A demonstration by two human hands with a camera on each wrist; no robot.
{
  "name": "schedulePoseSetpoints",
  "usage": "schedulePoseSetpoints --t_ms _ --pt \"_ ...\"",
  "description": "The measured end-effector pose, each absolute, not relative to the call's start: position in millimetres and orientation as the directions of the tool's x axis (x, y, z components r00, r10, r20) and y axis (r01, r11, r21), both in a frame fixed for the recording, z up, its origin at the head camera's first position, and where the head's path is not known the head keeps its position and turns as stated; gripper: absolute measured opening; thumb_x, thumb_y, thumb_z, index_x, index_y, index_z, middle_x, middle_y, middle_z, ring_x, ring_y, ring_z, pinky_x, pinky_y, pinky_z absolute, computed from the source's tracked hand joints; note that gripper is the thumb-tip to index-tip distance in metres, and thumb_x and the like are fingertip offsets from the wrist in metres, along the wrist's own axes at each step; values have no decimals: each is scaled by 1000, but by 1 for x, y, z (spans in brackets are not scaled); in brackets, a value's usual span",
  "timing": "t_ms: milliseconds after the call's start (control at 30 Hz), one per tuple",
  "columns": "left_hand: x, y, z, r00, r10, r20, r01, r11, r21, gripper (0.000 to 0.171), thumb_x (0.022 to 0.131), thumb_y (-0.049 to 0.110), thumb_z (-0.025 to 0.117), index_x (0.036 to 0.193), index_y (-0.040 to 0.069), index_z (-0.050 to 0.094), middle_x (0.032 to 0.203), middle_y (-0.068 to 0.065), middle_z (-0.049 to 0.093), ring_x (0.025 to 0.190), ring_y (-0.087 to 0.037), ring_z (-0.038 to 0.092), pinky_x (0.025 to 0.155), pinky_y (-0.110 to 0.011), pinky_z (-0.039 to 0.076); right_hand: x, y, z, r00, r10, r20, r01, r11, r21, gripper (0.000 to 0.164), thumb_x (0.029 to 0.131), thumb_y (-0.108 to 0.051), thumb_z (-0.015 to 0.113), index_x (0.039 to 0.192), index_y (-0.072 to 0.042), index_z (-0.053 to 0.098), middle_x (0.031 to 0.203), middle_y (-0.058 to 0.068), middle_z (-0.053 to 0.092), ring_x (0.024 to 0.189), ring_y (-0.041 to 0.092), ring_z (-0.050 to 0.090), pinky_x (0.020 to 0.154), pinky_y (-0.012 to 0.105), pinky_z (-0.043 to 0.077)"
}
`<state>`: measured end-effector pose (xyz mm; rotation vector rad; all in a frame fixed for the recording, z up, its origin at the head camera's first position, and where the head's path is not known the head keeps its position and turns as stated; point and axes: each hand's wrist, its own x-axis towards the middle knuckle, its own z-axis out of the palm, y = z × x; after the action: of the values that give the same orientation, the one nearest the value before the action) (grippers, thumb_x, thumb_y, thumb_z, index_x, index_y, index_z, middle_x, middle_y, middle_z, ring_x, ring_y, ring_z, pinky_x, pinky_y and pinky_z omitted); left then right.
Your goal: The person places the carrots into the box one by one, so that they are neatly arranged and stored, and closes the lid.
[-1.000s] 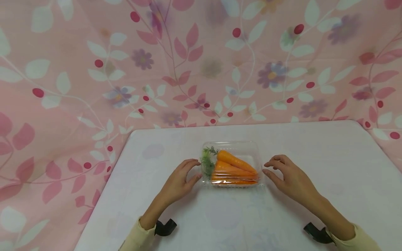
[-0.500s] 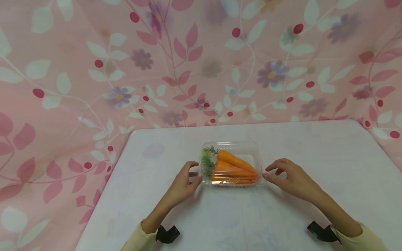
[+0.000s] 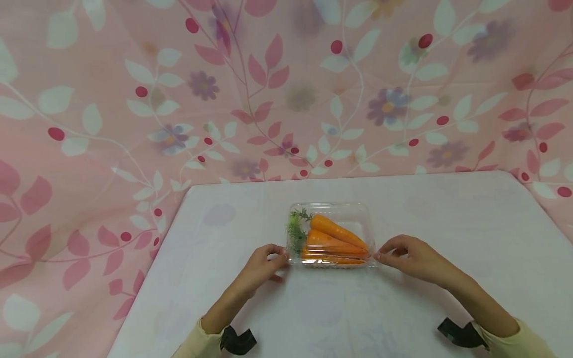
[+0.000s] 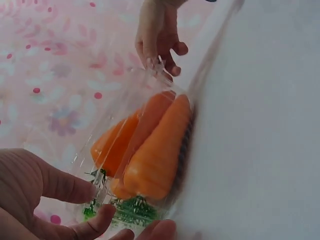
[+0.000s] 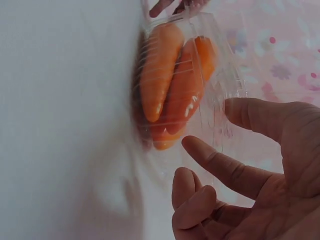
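A clear plastic clamshell container with its lid down sits on the table, holding several orange carrots and feathery green sprigs at its left end. My left hand pinches the container's near left corner; in the left wrist view the thumb and index finger lie on either side of its rim. At the near right corner, my right hand has thumb and index finger at the rim. The right wrist view shows that thumb against the rim, with the other fingers bent below.
The table has a pale, faintly patterned cover. Behind it hangs a pink floral cloth, which reaches down along the left side too. A black strap piece juts from the left wrist, another black piece from the right.
Both hands have come down toward the near corners of the container, and their fingers have closed in on its rim. The container has stayed nearly in place.
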<state>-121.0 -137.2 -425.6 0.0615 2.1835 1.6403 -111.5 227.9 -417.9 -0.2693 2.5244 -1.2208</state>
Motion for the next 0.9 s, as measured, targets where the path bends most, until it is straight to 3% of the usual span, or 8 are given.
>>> schedulePoseSetpoints --t_ms 200,400,667,900 --pt "-120 -139 -422 -849 332 -410 -364 195 911 41 100 22 56 118 -15 55 109 -26 67 101 -37 67 64 -39 59 -112 227 -420 -891 -340 -300 72 547 -834 32 94 -34 68 110 -6 72 96 7 65 82 23 56 62 32 48" --pt "-122 -140 -422 -836 352 -421 -379 185 907 41 101 21 56 119 -16 54 108 -26 68 101 -37 67 64 -36 59 -113 226 -421 -857 -370 -358 155 477 -865 30 97 -29 64 109 -2 70 95 9 63 71 20 50 55 28 44" --pt "-122 -136 -420 -842 357 -405 -358 193 914 40 102 19 55 119 -18 53 106 -28 68 102 -38 67 66 -37 59 -114 224 -421 -840 -338 -423 249 453 -856 37 97 -31 63 113 1 68 101 8 66 88 23 52 64 31 47" --pt "-122 -132 -419 -854 337 -397 -343 208 916 34 102 13 53 116 -18 53 105 -30 67 100 -38 67 64 -36 59 -114 224 -421 -821 -373 -431 270 413 -870 37 98 -31 62 112 2 68 104 9 66 92 23 53 67 32 48"
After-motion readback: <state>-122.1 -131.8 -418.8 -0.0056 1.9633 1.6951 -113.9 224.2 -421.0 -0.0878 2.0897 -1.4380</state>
